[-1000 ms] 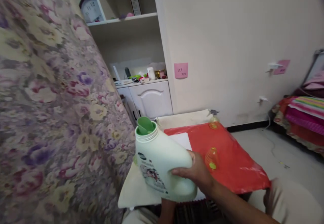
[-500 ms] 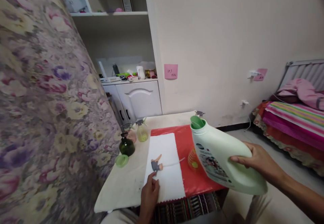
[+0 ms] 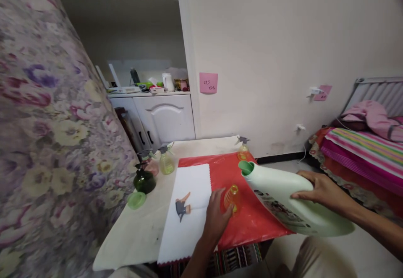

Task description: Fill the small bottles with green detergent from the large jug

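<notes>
My right hand [image 3: 319, 192] grips a large pale green jug [image 3: 292, 200] with an open green spout, tilted so the spout points left and down toward a small orange bottle [image 3: 232, 197]. That bottle stands on a red sheet [image 3: 252, 223], and my left hand [image 3: 217, 217] holds it from the left. A white cloth [image 3: 189, 206] with a small dark trigger piece on it lies just left of my left hand.
A dark green bottle [image 3: 144, 180], a pink one, a yellow-green spray bottle [image 3: 166, 163] and a green cap [image 3: 136, 200] sit at the table's left. Another spray bottle [image 3: 243, 148] stands at the back. A floral curtain [image 3: 40, 144] hangs left; a bed [image 3: 371, 144] lies right.
My left hand moved right from the white cloth onto the orange bottle. The jug tipped lower, its spout now close above that bottle. The camera tilted down slightly.
</notes>
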A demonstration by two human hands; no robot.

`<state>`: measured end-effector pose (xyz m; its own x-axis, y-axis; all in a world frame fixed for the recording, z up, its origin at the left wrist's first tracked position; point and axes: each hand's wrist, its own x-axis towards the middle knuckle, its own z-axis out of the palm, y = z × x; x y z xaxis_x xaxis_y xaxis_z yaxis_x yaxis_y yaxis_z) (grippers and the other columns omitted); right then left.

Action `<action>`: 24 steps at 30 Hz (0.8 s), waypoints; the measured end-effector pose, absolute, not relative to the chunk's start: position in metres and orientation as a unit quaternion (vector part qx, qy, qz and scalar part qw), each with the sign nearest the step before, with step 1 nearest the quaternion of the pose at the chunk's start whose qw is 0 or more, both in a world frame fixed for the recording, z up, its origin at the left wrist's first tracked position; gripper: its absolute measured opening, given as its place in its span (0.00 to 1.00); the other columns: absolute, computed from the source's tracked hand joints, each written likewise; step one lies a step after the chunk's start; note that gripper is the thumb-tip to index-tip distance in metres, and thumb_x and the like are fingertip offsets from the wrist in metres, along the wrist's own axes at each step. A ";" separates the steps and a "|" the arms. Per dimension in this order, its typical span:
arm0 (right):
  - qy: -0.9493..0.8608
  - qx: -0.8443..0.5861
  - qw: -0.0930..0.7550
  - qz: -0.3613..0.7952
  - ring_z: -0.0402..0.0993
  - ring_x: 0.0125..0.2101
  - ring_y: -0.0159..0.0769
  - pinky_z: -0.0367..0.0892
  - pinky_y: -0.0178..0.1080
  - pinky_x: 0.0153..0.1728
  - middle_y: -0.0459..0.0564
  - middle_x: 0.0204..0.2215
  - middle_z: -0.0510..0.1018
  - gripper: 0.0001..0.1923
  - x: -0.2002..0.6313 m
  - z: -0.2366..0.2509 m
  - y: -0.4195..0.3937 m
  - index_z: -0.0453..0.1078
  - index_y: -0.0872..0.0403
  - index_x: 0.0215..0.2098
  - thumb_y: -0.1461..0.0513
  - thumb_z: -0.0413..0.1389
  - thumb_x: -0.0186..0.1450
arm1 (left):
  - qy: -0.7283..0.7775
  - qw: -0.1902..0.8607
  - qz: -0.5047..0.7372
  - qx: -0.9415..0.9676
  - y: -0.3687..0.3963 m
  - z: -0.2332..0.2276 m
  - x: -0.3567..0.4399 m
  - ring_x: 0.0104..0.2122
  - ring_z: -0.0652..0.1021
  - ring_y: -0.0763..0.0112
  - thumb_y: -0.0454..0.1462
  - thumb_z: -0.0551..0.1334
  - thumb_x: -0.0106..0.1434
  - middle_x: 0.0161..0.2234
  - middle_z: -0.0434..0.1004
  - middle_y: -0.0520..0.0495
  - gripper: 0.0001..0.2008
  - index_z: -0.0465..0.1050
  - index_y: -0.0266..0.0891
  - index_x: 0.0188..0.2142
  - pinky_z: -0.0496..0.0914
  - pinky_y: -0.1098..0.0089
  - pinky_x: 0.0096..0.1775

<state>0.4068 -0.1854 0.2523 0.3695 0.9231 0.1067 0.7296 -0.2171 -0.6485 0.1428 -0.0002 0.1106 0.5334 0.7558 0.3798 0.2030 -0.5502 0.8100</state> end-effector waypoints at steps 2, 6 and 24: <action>-0.554 -0.761 0.300 0.155 0.74 0.30 0.41 0.66 0.36 0.29 0.46 0.27 0.78 0.16 0.409 0.251 -0.183 0.70 0.52 0.30 0.50 0.62 0.52 | 0.302 0.373 0.366 0.798 0.004 0.114 0.156 0.55 0.67 0.60 0.35 0.62 0.55 0.54 0.67 0.44 0.24 0.66 0.43 0.53 0.60 0.56 0.58; -0.566 -0.751 0.295 0.169 0.75 0.39 0.48 0.69 0.41 0.38 0.51 0.38 0.80 0.24 0.414 0.246 -0.176 0.72 0.52 0.42 0.50 0.63 0.51 | 0.309 0.400 0.352 0.788 0.010 0.118 0.175 0.55 0.67 0.59 0.35 0.64 0.54 0.54 0.68 0.41 0.25 0.67 0.40 0.52 0.60 0.56 0.58; -0.599 -0.734 0.232 0.221 0.74 0.48 0.54 0.68 0.42 0.48 0.48 0.52 0.76 0.33 0.430 0.241 -0.163 0.69 0.45 0.55 0.53 0.64 0.51 | 0.277 0.474 0.365 0.752 0.013 0.112 0.189 0.48 0.74 0.60 0.39 0.62 0.58 0.47 0.77 0.46 0.16 0.73 0.44 0.46 0.65 0.61 0.52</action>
<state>0.4303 -0.1626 0.2412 0.1855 0.9815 -0.0468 0.7763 -0.1756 -0.6054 0.1891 0.0127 0.1125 0.5796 0.7630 0.2861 0.0703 -0.3965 0.9153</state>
